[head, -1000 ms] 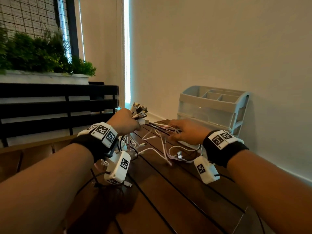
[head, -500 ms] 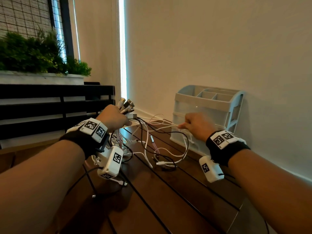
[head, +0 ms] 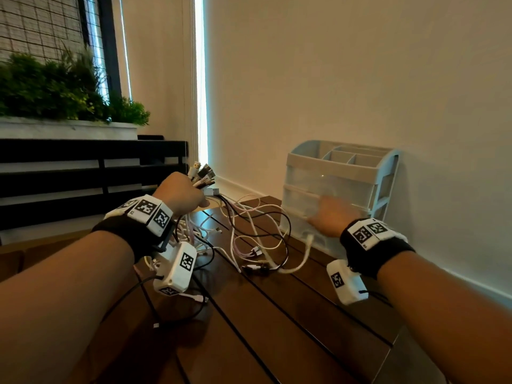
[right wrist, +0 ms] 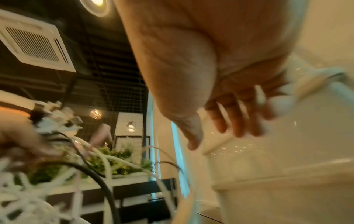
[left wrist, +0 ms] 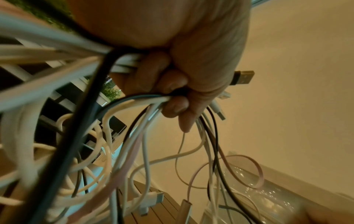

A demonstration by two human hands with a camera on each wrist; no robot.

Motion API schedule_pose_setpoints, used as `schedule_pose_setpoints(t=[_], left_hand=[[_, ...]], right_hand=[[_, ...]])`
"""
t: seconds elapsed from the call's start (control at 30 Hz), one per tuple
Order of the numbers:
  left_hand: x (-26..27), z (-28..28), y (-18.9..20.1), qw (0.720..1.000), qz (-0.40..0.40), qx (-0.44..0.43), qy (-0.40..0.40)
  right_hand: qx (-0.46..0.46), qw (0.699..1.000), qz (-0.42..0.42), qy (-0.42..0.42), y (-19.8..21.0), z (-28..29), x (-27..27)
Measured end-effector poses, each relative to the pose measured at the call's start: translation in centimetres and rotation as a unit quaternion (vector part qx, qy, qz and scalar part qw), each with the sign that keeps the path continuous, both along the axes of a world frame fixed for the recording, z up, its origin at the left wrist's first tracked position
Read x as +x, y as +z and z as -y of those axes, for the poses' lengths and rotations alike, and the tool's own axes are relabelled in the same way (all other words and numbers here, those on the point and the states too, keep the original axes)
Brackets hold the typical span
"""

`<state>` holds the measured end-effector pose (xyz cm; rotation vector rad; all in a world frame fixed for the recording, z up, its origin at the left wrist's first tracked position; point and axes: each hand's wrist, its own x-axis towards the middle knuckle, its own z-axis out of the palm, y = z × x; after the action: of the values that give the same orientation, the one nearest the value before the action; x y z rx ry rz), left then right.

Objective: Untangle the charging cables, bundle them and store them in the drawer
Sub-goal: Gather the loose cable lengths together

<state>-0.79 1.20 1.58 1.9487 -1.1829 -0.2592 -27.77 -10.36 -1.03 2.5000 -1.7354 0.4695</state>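
Gripping the charging cables [head: 249, 231] in a clenched left hand [head: 180, 194] at 10 o'clock, plug ends gathered upward for bundling; reaching the right hand [head: 331, 214], fingers extended and grasping nothing, toward the drawer [head: 310, 214] at 2 o'clock, probably for opening.

cables [head: 257, 236] on table [head: 277, 328], drawer unit [head: 332, 187] right, against wall [head: 360, 79]

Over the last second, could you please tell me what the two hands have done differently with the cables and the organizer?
The right hand left the cables lying on the table and moved right to the front of the drawer organizer, fingers now spread, holding nothing. The left hand rose slightly and still grips the gathered plug ends. The organizer stayed against the wall.
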Motion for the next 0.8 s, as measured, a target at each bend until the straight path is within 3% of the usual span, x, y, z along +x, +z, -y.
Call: schedule_pose_setpoints(t=[0.1,0.2,0.27,0.33,0.4,0.43,0.47,0.5,0.57,0.6,0.67,0.7,0.73,0.77,0.8], left_hand=[[-0.9,0.4,0.0,1.0,0.018,0.004,-0.012],[-1.7,0.4,0.1,0.999,0.024,0.004,-0.025],[-1.8,0.2,0.2,0.999,0.026,0.003,-0.026],[-1.6,-0.1,0.3,1.0,0.024,0.008,-0.017],[-1.3,-0.3,0.4,1.0,0.021,0.009,-0.01],[-1.2,-0.3,0.4,1.0,0.02,0.01,-0.012],[-1.3,-0.3,0.4,1.0,0.021,0.011,-0.016],[-1.4,-0.2,0.5,0.999,0.023,0.014,-0.022],[-1.8,-0.1,0.5,0.999,0.03,0.02,-0.031],[-1.9,-0.1,0.5,0.999,0.031,0.019,-0.033],[-1.6,0.0,0.5,0.999,0.029,0.015,-0.029],[-1.3,-0.1,0.5,0.999,0.027,0.017,-0.023],[-1.1,-0.1,0.4,0.999,0.026,0.021,-0.018],[-0.9,-0.1,0.2,0.999,0.024,0.026,-0.017],[-0.9,-0.1,0.1,0.999,0.023,0.029,-0.018]], right_hand=[[-0.049,0.974,0.167,0.148,1.2,-2.4,3.6],[0.021,0.956,0.207,0.207,1.5,-3.8,6.9],[0.016,0.961,0.192,0.199,1.3,-3.4,8.0],[0.029,0.942,0.305,0.137,1.5,-2.6,8.0],[0.156,0.871,0.462,0.052,1.4,-1.8,7.5],[0.21,0.839,0.501,0.021,1.3,-1.4,7.1],[0.227,0.826,0.516,0.003,1.3,-1.3,6.7],[0.189,0.856,0.482,-0.006,1.2,-1.2,6.3],[0.001,0.956,0.293,-0.02,1.0,-0.9,5.4],[-0.087,0.977,0.197,-0.005,0.9,-1.2,5.1],[-0.134,0.977,0.144,0.081,0.4,-1.2,4.9],[-0.101,0.968,0.203,0.107,0.0,-1.2,5.0],[-0.039,0.942,0.316,0.108,-0.1,-0.8,5.0],[0.058,0.878,0.466,0.086,0.1,-0.7,5.0],[0.159,0.789,0.589,0.069,0.4,-0.7,5.1]])
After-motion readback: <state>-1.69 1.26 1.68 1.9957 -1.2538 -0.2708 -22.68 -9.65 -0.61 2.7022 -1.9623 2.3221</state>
